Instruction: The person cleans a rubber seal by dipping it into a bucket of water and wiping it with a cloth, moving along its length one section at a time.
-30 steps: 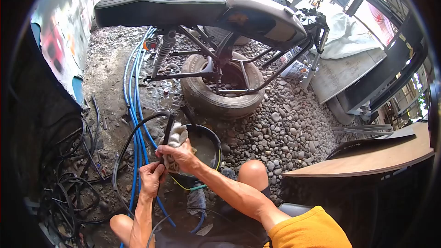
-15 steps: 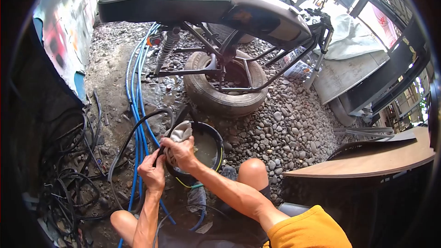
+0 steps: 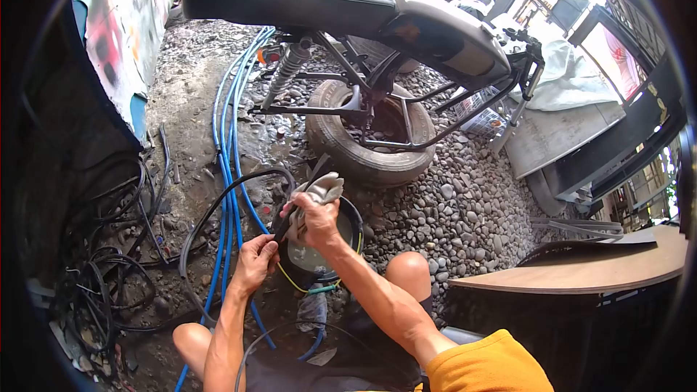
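Note:
My left hand (image 3: 255,261) pinches a thick black cable (image 3: 283,229). Just above it, my right hand (image 3: 318,221) is closed around a bunched, dirty white cloth (image 3: 325,189), pressed against the same cable. From my hands the cable loops off to the left, and a dark end sticks up past the cloth. Under my right hand stands a black bucket (image 3: 353,212) of murky water, partly hidden by my hand and forearm. A yellow-green wire runs along its near side.
Blue tubes (image 3: 226,196) run along the ground at left, beside tangled black cables (image 3: 109,283). Ahead, a motorcycle frame with a seat (image 3: 290,3) stands over a tire (image 3: 370,163). Pebbles cover the ground at right, near a wooden board (image 3: 581,268).
My right hand and the cloth have moved up and right along the cable, away from my left hand. More cable shows between them. The view has shifted slightly.

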A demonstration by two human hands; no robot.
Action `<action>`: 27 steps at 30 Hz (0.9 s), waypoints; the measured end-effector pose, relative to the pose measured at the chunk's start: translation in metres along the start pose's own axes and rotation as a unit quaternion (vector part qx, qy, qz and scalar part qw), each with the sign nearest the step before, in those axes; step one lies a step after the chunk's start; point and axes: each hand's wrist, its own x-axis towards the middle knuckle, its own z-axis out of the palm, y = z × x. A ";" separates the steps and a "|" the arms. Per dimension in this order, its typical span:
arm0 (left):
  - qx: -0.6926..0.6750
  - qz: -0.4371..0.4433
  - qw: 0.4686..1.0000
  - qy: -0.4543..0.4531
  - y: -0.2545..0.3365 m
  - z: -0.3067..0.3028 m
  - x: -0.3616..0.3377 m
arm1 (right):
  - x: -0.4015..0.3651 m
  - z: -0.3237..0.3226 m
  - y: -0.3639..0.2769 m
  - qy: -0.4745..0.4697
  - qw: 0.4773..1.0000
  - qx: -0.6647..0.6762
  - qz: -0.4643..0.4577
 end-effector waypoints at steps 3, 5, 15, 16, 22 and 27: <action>-0.060 -0.026 0.997 -0.040 0.000 -0.009 -0.002 | 0.003 0.001 -0.013 -0.052 0.998 0.032 0.026; -0.029 -0.005 1.000 -0.011 0.001 -0.008 -0.003 | 0.004 0.002 -0.009 -0.058 0.998 0.029 0.018; 0.240 0.210 0.925 0.207 -0.003 0.000 -0.010 | -0.023 0.014 0.032 -0.024 0.987 -0.144 -0.060; 0.272 0.237 0.905 0.225 0.002 0.001 -0.013 | -0.012 0.010 0.031 -0.008 0.991 -0.095 -0.089; 0.360 0.289 0.855 0.235 -0.004 -0.004 -0.017 | 0.018 -0.014 -0.013 0.059 0.998 0.003 0.008; 0.342 0.251 0.874 0.237 -0.010 -0.011 -0.009 | 0.016 -0.022 -0.018 0.070 0.996 -0.021 -0.043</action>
